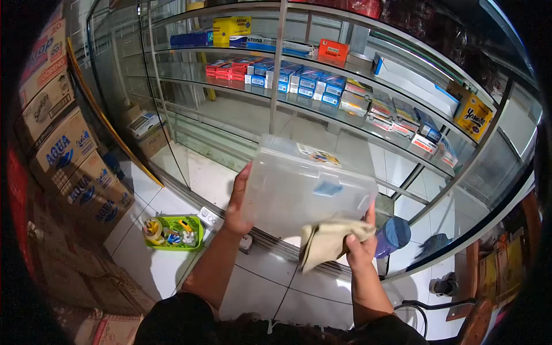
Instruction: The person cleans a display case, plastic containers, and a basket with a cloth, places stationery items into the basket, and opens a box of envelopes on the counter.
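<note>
A translucent plastic box (282, 184) with a lid, a blue latch and a colourful label is held up in front of the glass display case. My left hand (237, 204) grips its left side, fingers partly hidden behind it. At the lower right corner, my right hand (362, 244) pinches a folded beige cloth (330, 241) against the front of the box, and its fingers reach up along the box's side. Just right of that hand stands a purple container with a dark blue lid (397, 233).
The glass case's shelves hold blue boxes (307, 80), red boxes (233, 69) and a yellow box (233, 29). Cardboard cartons (63, 146) are stacked at left. On the tiled floor sit a green basket (198, 238) of small items and a black cable (425, 305).
</note>
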A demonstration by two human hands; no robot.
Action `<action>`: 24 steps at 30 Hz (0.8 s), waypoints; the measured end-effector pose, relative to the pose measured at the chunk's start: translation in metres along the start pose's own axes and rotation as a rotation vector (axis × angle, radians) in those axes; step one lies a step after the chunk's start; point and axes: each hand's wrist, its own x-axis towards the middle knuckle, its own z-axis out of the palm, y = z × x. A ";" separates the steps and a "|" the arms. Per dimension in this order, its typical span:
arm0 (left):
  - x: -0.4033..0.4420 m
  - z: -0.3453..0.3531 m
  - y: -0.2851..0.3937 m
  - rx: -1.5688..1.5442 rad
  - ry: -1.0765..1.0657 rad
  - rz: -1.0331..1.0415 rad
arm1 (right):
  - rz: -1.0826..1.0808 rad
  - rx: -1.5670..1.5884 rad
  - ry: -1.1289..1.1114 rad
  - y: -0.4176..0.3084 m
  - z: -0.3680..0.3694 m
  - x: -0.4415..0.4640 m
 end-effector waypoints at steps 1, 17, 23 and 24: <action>0.001 -0.003 0.001 0.151 -0.084 -0.021 | 0.000 -0.001 0.006 0.000 -0.003 0.000; -0.036 -0.019 -0.069 -0.157 0.197 -0.606 | 0.481 -0.218 0.018 0.001 -0.027 0.009; -0.050 0.021 -0.078 -0.585 0.359 -0.699 | -0.138 -0.554 0.350 0.009 -0.038 0.012; -0.052 0.023 -0.081 -0.581 0.328 -0.731 | -0.251 -0.809 0.260 0.010 -0.034 0.012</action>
